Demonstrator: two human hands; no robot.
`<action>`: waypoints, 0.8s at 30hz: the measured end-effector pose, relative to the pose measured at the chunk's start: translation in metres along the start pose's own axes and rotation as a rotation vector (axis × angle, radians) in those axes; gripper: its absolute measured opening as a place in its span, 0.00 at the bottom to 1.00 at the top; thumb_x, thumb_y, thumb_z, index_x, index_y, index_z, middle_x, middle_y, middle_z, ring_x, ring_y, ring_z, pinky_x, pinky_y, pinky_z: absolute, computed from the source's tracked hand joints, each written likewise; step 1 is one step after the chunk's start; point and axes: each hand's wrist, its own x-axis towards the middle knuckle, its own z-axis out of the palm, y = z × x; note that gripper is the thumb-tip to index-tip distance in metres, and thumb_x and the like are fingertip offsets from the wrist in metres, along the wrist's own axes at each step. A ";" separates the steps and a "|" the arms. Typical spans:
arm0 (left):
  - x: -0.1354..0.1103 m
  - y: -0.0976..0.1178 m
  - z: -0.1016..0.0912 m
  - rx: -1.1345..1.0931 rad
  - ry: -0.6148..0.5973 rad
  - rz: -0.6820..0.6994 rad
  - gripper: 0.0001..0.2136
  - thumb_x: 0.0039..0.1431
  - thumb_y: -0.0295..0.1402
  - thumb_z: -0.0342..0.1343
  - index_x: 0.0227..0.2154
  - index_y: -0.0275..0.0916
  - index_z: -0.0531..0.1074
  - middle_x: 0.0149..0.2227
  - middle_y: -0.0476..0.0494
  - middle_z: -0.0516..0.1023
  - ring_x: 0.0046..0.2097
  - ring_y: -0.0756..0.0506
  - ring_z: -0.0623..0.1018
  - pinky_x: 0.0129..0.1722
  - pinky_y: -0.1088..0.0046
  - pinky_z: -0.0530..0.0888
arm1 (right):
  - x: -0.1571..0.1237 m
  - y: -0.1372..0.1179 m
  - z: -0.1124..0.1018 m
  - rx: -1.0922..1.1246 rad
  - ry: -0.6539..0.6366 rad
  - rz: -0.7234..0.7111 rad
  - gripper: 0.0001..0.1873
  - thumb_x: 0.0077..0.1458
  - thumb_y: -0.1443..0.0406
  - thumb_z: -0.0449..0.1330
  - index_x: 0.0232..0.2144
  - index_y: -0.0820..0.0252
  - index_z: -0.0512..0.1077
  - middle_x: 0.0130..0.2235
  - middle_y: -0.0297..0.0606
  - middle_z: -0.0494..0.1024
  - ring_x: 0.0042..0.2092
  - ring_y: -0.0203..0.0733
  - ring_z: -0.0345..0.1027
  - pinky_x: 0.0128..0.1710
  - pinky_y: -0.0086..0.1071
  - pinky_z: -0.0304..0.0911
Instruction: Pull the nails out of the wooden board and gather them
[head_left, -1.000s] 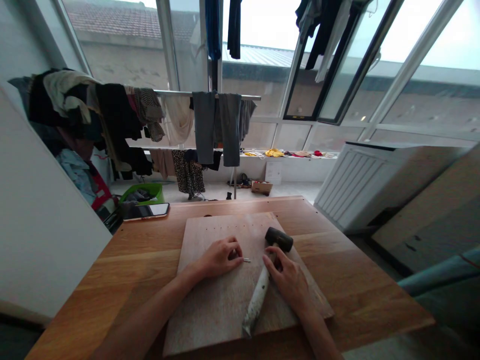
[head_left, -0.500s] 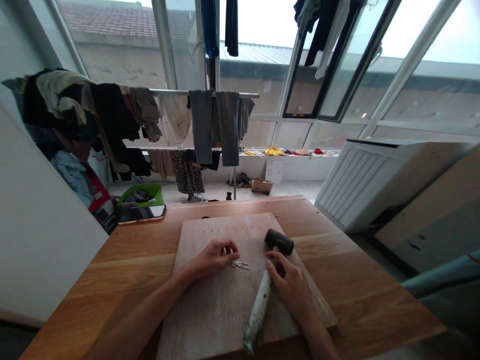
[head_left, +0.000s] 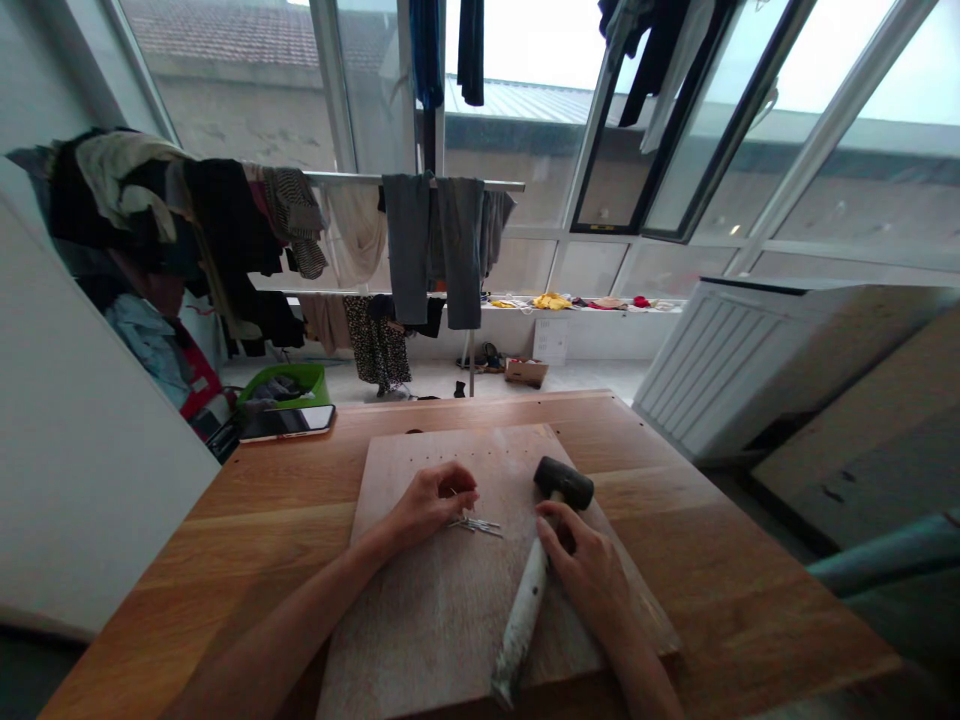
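A wooden board point(head_left: 420, 600) lies flat on the table, with a row of small dark dots near its far edge. On its middle is a small pile of nails point(head_left: 480, 525). Just above the pile, my left hand point(head_left: 439, 497) has its fingertips pinched together; a thin nail seems to be between them, partly hidden. To the right, a mallet point(head_left: 523, 610) with a black head and a worn whitish handle rests across the board. My right hand point(head_left: 585, 560) has thumb and fingers closed on the handle just below the head.
A phone point(head_left: 289, 423) lies at the far left corner of the wooden table point(head_left: 645, 510). Beyond stand a green basket point(head_left: 300, 378), a drying rack with clothes point(head_left: 409, 250) and a cardboard box point(head_left: 526, 372). A white ribbed panel point(head_left: 720, 360) is at the right.
My left hand has risen slightly off the nails, and more of the pile shows. My right hand stays at the mallet handle. The view has shifted a little.
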 end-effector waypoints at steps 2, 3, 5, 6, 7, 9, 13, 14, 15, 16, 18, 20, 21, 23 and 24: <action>-0.001 0.000 0.001 0.027 0.012 0.022 0.14 0.55 0.41 0.64 0.34 0.34 0.73 0.29 0.45 0.79 0.31 0.49 0.77 0.32 0.74 0.75 | 0.000 0.000 0.000 0.005 0.006 -0.009 0.21 0.59 0.51 0.53 0.42 0.54 0.79 0.24 0.33 0.76 0.27 0.44 0.72 0.30 0.32 0.64; -0.001 0.000 0.001 0.051 0.022 0.040 0.13 0.55 0.41 0.64 0.34 0.34 0.74 0.30 0.45 0.79 0.32 0.48 0.78 0.34 0.73 0.75 | 0.000 0.000 0.000 0.009 0.002 -0.015 0.21 0.59 0.51 0.53 0.42 0.54 0.79 0.24 0.33 0.76 0.27 0.44 0.72 0.29 0.33 0.64; -0.001 -0.002 0.003 0.117 0.041 0.080 0.11 0.56 0.39 0.63 0.34 0.34 0.75 0.31 0.44 0.80 0.33 0.48 0.79 0.37 0.71 0.77 | 0.000 -0.002 -0.001 0.012 0.000 -0.013 0.21 0.59 0.50 0.53 0.42 0.54 0.79 0.23 0.33 0.75 0.27 0.44 0.72 0.30 0.33 0.64; -0.001 -0.003 0.004 0.156 0.053 0.101 0.10 0.56 0.38 0.62 0.34 0.35 0.75 0.32 0.44 0.80 0.34 0.47 0.79 0.37 0.71 0.77 | 0.000 -0.002 -0.001 0.012 0.003 -0.006 0.21 0.59 0.50 0.52 0.42 0.54 0.79 0.23 0.33 0.75 0.27 0.45 0.72 0.30 0.33 0.64; -0.001 -0.005 0.005 0.197 0.066 0.123 0.09 0.57 0.37 0.62 0.34 0.35 0.75 0.32 0.45 0.81 0.34 0.47 0.79 0.38 0.71 0.77 | 0.000 -0.003 -0.002 0.012 0.003 0.001 0.22 0.58 0.50 0.53 0.41 0.54 0.79 0.23 0.33 0.76 0.27 0.45 0.73 0.30 0.34 0.64; 0.000 -0.008 0.007 0.267 0.092 0.163 0.07 0.58 0.35 0.61 0.33 0.36 0.76 0.32 0.45 0.81 0.34 0.47 0.79 0.39 0.71 0.77 | 0.000 -0.004 -0.002 0.016 0.001 0.005 0.21 0.58 0.50 0.53 0.41 0.54 0.79 0.24 0.34 0.76 0.28 0.45 0.73 0.31 0.34 0.65; -0.001 -0.009 0.009 0.343 0.099 0.202 0.04 0.60 0.32 0.59 0.34 0.36 0.76 0.33 0.46 0.82 0.35 0.48 0.80 0.40 0.72 0.77 | 0.000 -0.003 -0.002 0.020 -0.013 0.004 0.21 0.58 0.51 0.53 0.41 0.54 0.79 0.24 0.33 0.75 0.28 0.44 0.73 0.32 0.34 0.65; -0.001 -0.008 0.009 0.356 0.096 0.206 0.04 0.60 0.31 0.59 0.34 0.36 0.76 0.34 0.46 0.82 0.35 0.48 0.80 0.40 0.72 0.77 | 0.001 -0.002 -0.002 0.023 -0.014 0.005 0.20 0.59 0.51 0.53 0.41 0.54 0.79 0.25 0.33 0.76 0.28 0.44 0.73 0.32 0.34 0.65; -0.002 -0.007 0.010 0.369 0.095 0.210 0.03 0.60 0.30 0.59 0.34 0.36 0.76 0.34 0.46 0.83 0.35 0.48 0.80 0.40 0.73 0.77 | 0.001 -0.002 -0.001 0.027 -0.015 0.005 0.20 0.59 0.51 0.53 0.41 0.54 0.79 0.25 0.33 0.76 0.29 0.44 0.73 0.32 0.33 0.65; -0.002 -0.006 0.010 0.382 0.095 0.215 0.03 0.59 0.29 0.59 0.34 0.37 0.76 0.34 0.46 0.83 0.35 0.48 0.80 0.40 0.73 0.77 | 0.001 -0.001 -0.001 0.030 -0.017 0.005 0.20 0.59 0.51 0.53 0.41 0.54 0.79 0.26 0.33 0.76 0.30 0.44 0.73 0.32 0.33 0.65; -0.003 -0.005 0.010 0.400 0.098 0.224 0.02 0.59 0.28 0.59 0.34 0.37 0.76 0.34 0.46 0.83 0.36 0.48 0.80 0.41 0.73 0.77 | 0.001 0.000 -0.001 0.032 -0.022 0.004 0.20 0.59 0.51 0.53 0.41 0.54 0.78 0.26 0.34 0.77 0.30 0.45 0.74 0.33 0.33 0.65; -0.003 -0.005 0.010 0.404 0.096 0.231 0.02 0.59 0.27 0.59 0.34 0.37 0.76 0.35 0.47 0.82 0.36 0.48 0.80 0.41 0.73 0.77 | 0.001 0.000 -0.001 0.029 -0.026 0.008 0.20 0.59 0.51 0.53 0.41 0.54 0.78 0.26 0.34 0.77 0.30 0.45 0.74 0.33 0.34 0.64; -0.003 -0.005 0.010 0.402 0.096 0.232 0.02 0.58 0.26 0.60 0.34 0.37 0.76 0.34 0.47 0.82 0.36 0.48 0.80 0.41 0.73 0.76 | 0.001 0.000 -0.001 0.030 -0.028 0.012 0.20 0.59 0.51 0.53 0.41 0.54 0.78 0.26 0.34 0.77 0.30 0.45 0.74 0.33 0.34 0.64; -0.003 -0.007 0.010 0.393 0.094 0.228 0.02 0.58 0.25 0.60 0.34 0.36 0.76 0.34 0.47 0.82 0.36 0.48 0.80 0.41 0.74 0.76 | 0.001 0.000 -0.001 0.039 -0.031 0.014 0.20 0.58 0.51 0.53 0.41 0.54 0.78 0.27 0.35 0.78 0.31 0.45 0.75 0.33 0.33 0.65; -0.002 -0.007 0.011 0.388 0.096 0.224 0.02 0.58 0.25 0.60 0.34 0.36 0.76 0.34 0.47 0.82 0.35 0.48 0.80 0.41 0.74 0.76 | 0.001 0.000 -0.001 0.041 -0.032 0.015 0.20 0.59 0.51 0.53 0.41 0.54 0.78 0.27 0.35 0.79 0.31 0.45 0.75 0.33 0.33 0.65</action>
